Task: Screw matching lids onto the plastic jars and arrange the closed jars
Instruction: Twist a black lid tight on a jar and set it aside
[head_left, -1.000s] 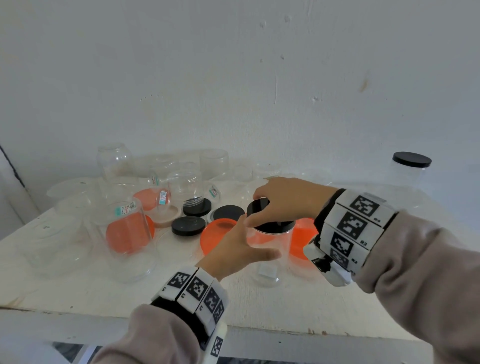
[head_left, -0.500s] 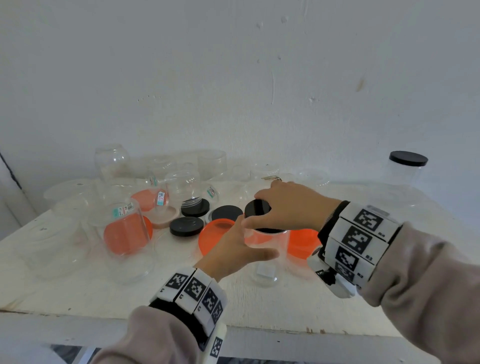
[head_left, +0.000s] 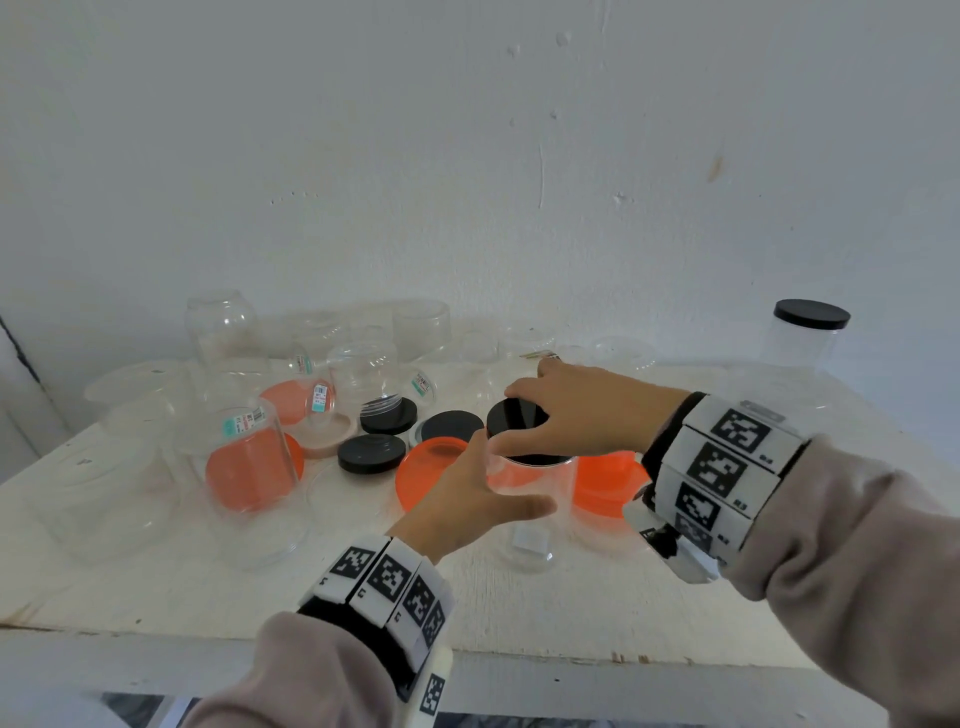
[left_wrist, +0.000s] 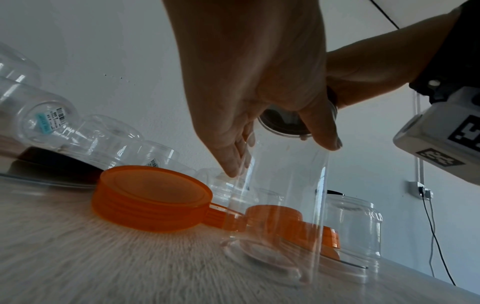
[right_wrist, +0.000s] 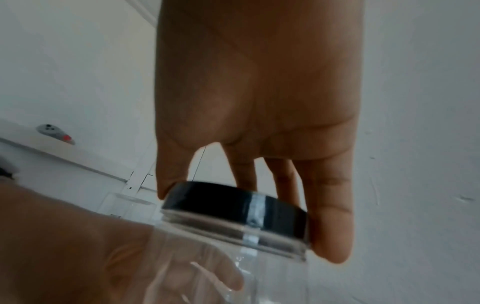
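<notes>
A clear plastic jar (head_left: 535, 514) stands upright on the white table (head_left: 571, 618), near the middle. My left hand (head_left: 483, 499) wraps round its side from the left, thumb across the front. A black lid (head_left: 519, 418) sits on the jar's mouth, and my right hand (head_left: 571, 410) grips its rim from above. In the right wrist view the fingers (right_wrist: 330, 222) and thumb clasp the black lid (right_wrist: 233, 203) over the jar's threaded neck. The left wrist view shows the jar (left_wrist: 280, 205) held between thumb and fingers.
Two loose black lids (head_left: 371, 453) (head_left: 451, 426) and orange lids (head_left: 431, 470) (head_left: 608, 480) lie round the jar. Several empty clear jars (head_left: 249, 467) crowd the left and back. A closed black-lidded jar (head_left: 805, 338) stands far right by the wall.
My right hand has turned on the black lid, its wrist swinging slightly back and right. The left hand and the jar stay in place.
</notes>
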